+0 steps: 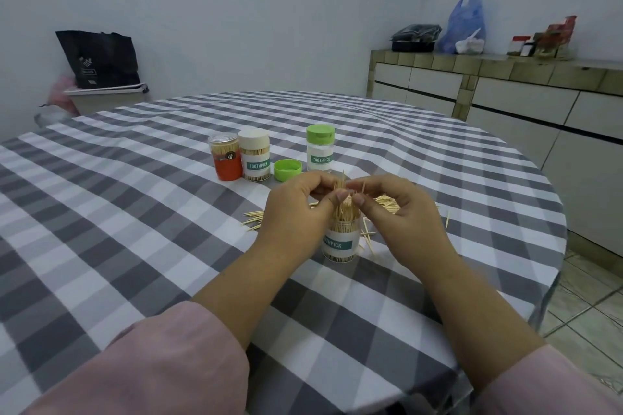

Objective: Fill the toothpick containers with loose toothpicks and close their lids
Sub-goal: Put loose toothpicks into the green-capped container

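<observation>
An open clear toothpick container (339, 242) with a white "TOOTHPICK" label stands on the checked tablecloth, toothpicks sticking up out of its mouth. My left hand (296, 212) and my right hand (394, 209) are both above it, each pinching the upright bundle of toothpicks (344, 194) at its top. Loose toothpicks (387, 202) lie scattered behind and beside the container. A loose green lid (287, 169) lies upside down further back. Behind it stand a green-lidded container (320, 148), a white-lidded one (254, 155) and a red-labelled clear one (225, 157), all closed.
The round table (135, 212) carries a grey-and-white checked cloth and drops off at the right to a tiled floor (586, 300). A tiled counter (505, 77) with bags and jars runs along the right wall. A black bag (97, 57) sits on a bin at the back left.
</observation>
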